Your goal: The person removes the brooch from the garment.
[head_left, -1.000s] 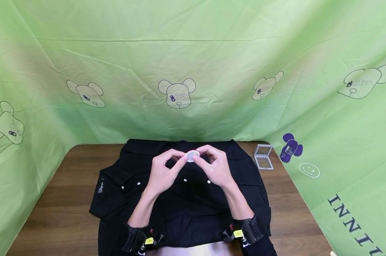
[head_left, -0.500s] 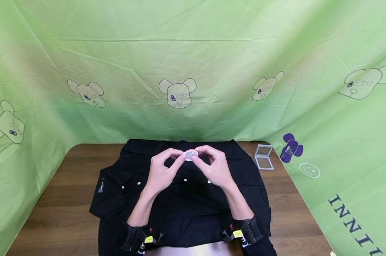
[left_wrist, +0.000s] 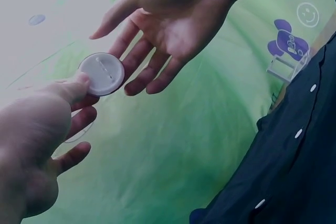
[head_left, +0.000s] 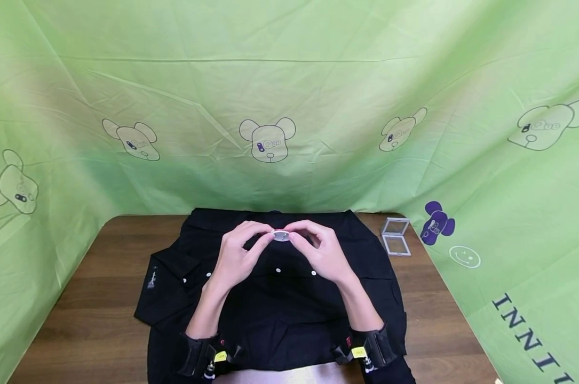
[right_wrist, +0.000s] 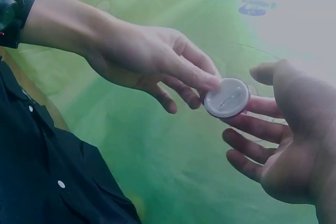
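Note:
A round pin badge (head_left: 282,236) is held up over a black shirt (head_left: 289,304), its pale back and pin facing me; a thin red rim shows. My left hand (head_left: 238,253) pinches its left edge, thumb on the back, as the left wrist view shows with the badge (left_wrist: 104,75). At the opposite edge my right hand (head_left: 320,250) has fairly straight fingers touching or just behind the badge (right_wrist: 227,98). In the right wrist view the right thumb (right_wrist: 262,73) stands apart from it.
The shirt, with several white buttons, covers much of the wooden table (head_left: 92,298). A small clear hinged case (head_left: 396,236) stands open at the back right. Green printed cloth (head_left: 289,176) hangs behind the table and at both sides.
The badge has shifted slightly left and tipped flatter to the head view. My left hand has moved a little left with it, and the right thumb has eased back toward the badge's edge.

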`<state>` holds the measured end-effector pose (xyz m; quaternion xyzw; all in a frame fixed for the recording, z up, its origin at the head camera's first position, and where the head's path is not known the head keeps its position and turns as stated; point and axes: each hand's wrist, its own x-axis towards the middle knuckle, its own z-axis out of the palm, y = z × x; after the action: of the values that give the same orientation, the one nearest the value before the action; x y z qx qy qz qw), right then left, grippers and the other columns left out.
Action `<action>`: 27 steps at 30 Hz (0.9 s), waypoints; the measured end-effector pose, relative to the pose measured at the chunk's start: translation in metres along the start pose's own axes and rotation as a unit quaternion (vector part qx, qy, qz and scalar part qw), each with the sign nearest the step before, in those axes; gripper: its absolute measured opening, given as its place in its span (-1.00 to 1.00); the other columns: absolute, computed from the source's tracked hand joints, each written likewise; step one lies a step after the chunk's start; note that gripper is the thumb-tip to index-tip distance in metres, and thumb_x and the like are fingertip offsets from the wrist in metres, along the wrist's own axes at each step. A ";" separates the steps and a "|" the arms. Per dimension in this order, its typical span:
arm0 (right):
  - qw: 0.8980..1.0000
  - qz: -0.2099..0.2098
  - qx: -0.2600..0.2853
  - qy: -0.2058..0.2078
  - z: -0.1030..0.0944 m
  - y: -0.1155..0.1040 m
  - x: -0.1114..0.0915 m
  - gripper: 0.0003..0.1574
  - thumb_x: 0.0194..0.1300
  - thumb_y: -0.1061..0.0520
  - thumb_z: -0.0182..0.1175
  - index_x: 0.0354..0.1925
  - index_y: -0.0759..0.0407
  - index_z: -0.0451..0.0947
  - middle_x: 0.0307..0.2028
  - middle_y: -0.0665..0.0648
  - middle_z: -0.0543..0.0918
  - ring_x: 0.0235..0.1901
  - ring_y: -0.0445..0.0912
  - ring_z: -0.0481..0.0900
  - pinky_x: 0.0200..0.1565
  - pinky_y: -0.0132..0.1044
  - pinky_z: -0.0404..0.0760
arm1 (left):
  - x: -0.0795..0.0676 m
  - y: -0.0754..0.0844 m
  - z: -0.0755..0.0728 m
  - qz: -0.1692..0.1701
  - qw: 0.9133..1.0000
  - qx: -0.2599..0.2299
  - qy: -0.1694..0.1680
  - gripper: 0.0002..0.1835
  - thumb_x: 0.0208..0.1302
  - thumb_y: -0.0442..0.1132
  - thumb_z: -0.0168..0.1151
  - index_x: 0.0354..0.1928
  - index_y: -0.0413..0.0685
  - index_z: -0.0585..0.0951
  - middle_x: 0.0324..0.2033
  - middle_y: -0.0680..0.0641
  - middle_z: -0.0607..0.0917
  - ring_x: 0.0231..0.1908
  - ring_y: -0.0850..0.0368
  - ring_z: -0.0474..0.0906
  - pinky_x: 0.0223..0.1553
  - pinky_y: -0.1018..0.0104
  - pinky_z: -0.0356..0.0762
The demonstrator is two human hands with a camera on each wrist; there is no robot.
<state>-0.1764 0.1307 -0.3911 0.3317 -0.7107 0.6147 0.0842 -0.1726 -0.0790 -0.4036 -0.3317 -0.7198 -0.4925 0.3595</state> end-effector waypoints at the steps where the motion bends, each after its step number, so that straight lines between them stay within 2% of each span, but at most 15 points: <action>1: 1.000 0.000 0.003 -0.008 -0.001 0.004 -0.001 -0.77 0.43 0.44 0.17 -0.01 0.52 0.64 -0.08 0.36 0.73 -0.06 0.13 0.66 0.06 -0.23 0.64 | -0.001 -0.004 0.000 0.004 1.000 0.000 -0.001 -0.84 0.07 -0.57 0.46 -0.27 -0.32 0.77 -0.35 -0.15 0.79 -0.26 0.02 0.67 -0.15 0.20 0.56; 5: 0.999 -0.008 0.008 -0.032 -0.003 0.023 -0.002 -0.76 0.50 0.28 0.17 0.03 0.35 0.68 -0.03 0.19 0.74 0.00 0.04 0.65 0.08 -0.12 0.63 | -0.006 -0.015 0.000 0.013 1.000 -0.001 -0.008 -0.84 0.13 -0.53 0.45 -0.23 -0.25 0.79 -0.29 -0.09 0.80 -0.20 0.06 0.67 -0.09 0.19 0.53; 8: 0.999 -0.006 0.000 -0.044 -0.003 0.024 -0.002 -0.75 0.52 0.24 0.16 0.03 0.32 0.68 -0.03 0.16 0.74 0.00 0.03 0.64 0.08 -0.12 0.63 | -0.009 -0.023 0.001 0.022 1.000 -0.001 -0.012 -0.82 0.14 -0.50 0.45 -0.21 -0.19 0.80 -0.27 -0.06 0.80 -0.18 0.08 0.67 -0.09 0.17 0.52; 17: 0.996 0.032 -0.008 -0.080 -0.005 0.028 -0.003 -0.76 0.51 0.26 0.16 0.05 0.28 0.68 -0.07 0.16 0.74 -0.11 0.04 0.66 0.00 -0.24 0.63 | -0.010 -0.026 0.003 0.047 0.999 0.017 -0.017 -0.81 0.11 -0.49 0.47 -0.22 -0.19 0.82 -0.25 -0.06 0.80 -0.21 0.09 0.66 -0.18 0.19 0.50; 27: 0.996 0.047 0.017 -0.078 -0.005 0.029 -0.003 -0.77 0.47 0.30 0.20 0.02 0.33 0.67 -0.09 0.22 0.73 -0.12 0.02 0.66 -0.02 -0.34 0.63 | -0.010 -0.025 0.003 0.057 0.998 0.027 -0.022 -0.81 0.10 -0.47 0.49 -0.21 -0.18 0.82 -0.25 -0.05 0.81 -0.22 0.10 0.67 -0.20 0.17 0.52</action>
<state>-0.1922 0.1373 -0.4154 0.3467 -0.7194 0.6018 -0.0060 -0.1890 -0.0846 -0.4249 -0.3727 -0.7209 -0.4440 0.3799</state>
